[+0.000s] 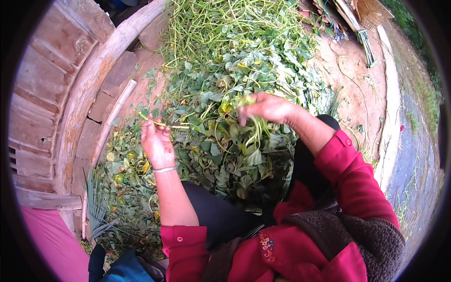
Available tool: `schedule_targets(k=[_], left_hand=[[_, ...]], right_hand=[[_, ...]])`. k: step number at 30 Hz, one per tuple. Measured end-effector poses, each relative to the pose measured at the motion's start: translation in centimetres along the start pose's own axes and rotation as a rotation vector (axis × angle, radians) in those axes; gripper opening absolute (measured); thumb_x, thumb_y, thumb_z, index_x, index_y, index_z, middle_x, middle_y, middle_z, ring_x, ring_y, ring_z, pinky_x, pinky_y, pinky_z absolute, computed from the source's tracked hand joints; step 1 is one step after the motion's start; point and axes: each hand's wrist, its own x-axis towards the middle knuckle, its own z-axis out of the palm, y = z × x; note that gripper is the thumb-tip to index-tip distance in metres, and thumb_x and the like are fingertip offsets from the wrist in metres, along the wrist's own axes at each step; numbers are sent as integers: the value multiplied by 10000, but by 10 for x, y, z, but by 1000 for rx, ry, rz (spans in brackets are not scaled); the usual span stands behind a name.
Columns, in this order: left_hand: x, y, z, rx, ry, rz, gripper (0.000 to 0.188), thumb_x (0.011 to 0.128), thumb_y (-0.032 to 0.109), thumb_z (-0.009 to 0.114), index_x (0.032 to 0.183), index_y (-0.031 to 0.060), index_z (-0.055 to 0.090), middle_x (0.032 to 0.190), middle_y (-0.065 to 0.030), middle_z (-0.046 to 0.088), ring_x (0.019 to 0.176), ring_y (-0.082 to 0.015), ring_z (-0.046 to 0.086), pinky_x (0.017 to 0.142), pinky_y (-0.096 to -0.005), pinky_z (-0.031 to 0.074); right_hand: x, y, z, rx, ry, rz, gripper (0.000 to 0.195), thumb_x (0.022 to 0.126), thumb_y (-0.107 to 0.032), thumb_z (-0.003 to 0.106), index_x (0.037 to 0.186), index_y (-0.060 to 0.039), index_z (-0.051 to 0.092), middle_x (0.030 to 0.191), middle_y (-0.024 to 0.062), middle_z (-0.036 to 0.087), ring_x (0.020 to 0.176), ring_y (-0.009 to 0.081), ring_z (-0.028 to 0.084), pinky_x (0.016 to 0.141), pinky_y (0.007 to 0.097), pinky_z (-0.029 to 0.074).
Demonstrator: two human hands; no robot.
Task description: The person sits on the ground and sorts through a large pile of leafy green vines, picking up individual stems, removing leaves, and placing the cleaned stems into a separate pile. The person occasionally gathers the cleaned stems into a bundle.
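Note:
My left hand (157, 141), palm up with a bracelet at the wrist, pinches a thin yellow-green stem (169, 124) between thumb and fingers. To its right, my right hand (266, 107) is closed on a bunch of leafy green stems (258, 132) that hangs down from it, slightly blurred. Under both hands spreads a wide heap of cut leafy vines (211, 95), with some yellow leaves among the green. Long, mostly bare green stems (225, 17) lie piled at the heap's far end.
A plank wall (42, 105) and a log beam (95, 67) stand on the left, with a pale pole (114, 120) beside them. Bundled strips (352, 26) and a woven basket (373, 12) lie at the upper right. Pink cloth (53, 243) shows at the lower left.

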Motion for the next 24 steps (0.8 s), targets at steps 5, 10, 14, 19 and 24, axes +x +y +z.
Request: schedule_targets(k=[5,10,14,19,24], left_hand=[[-5,10,-7,39,21,-11,244,908,135,498,1117,13,530,761,-19,545,636,-88,488,554,-241,457],[0,32,-29,39,55,69,335,883,176,529,1177,15,514,834,-14,529,726,-103,484,652,-268,419],[-12,54,-93,119,289,46,332,894,209,523,1183,45,524,770,25,448,706,-107,404,692,-292,348],[-47,80,-239,355,428,-329,158,881,171,474,952,65,568,642,-1,515,504,-114,419,469,-256,346],[-44,87,-289,878,419,-594,160,838,132,526,705,44,513,541,-37,478,409,-174,409,378,-332,324]], right_hand=[[-11,-18,-23,723,98,-108,206,900,-246,536,829,-52,538,609,-8,471,488,94,441,483,243,438],[-24,-8,-39,309,339,-48,253,862,-306,593,808,-60,570,594,7,533,485,100,491,447,215,381],[-26,-18,-25,323,179,82,268,857,-310,607,772,-61,557,560,9,512,425,92,453,409,239,373],[-29,-19,-14,373,62,148,178,849,-212,631,822,-52,558,582,-12,476,418,69,388,388,230,339],[-35,-8,-12,246,41,170,162,794,-102,684,910,-54,581,674,-23,559,447,49,405,397,202,324]])
